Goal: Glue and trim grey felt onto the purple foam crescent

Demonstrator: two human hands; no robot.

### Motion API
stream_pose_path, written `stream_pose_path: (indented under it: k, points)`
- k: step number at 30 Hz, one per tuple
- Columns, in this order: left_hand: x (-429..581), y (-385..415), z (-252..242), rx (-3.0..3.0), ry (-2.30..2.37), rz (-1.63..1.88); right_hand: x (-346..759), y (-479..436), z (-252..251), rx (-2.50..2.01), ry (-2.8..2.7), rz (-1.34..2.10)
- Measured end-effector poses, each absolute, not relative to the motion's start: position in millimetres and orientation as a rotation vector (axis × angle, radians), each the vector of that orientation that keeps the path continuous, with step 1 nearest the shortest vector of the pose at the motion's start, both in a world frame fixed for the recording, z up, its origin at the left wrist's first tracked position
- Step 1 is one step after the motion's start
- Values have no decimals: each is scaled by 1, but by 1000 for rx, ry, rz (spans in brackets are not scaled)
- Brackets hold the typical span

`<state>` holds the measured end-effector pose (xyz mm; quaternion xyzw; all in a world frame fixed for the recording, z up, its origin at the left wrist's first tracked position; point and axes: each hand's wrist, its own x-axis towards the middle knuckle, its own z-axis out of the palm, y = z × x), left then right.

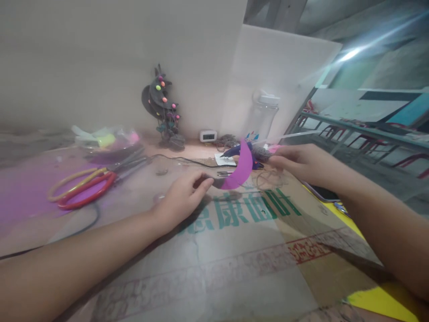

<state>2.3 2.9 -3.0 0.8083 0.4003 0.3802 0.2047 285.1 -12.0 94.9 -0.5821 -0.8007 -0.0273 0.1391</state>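
My left hand (186,194) rests on the cardboard sheet (241,250) and pinches the lower end of a curved purple strip (239,172). The strip arcs upward and away from me. My right hand (298,163) is closed around something at the strip's upper end, beside a glue gun (239,150) that lies just behind it. What the right fingers grip is blurred.
Scissors with red and yellow handles (83,185) lie at the left on a purple sheet (20,192). A black cable (181,160) runs across the desk. A dark ornament with coloured beads (163,107), a small clock (208,135) and a clear jar (264,116) stand at the back wall. Yellow paper (382,299) lies at the right.
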Motion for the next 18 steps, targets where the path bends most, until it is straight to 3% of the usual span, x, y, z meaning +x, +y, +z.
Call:
stream_pose_path:
  k: [4,8,18]
  points:
    - [2,3,-6,2231,1115,960,320,35,67,-1823,-2192,-193]
    - [2,2,-8,2267,1087,921,338,67,41,-1826,-2018,-93]
    - [1,2,-11,2163,1075,875,283,92,16,-1686,-1893,452]
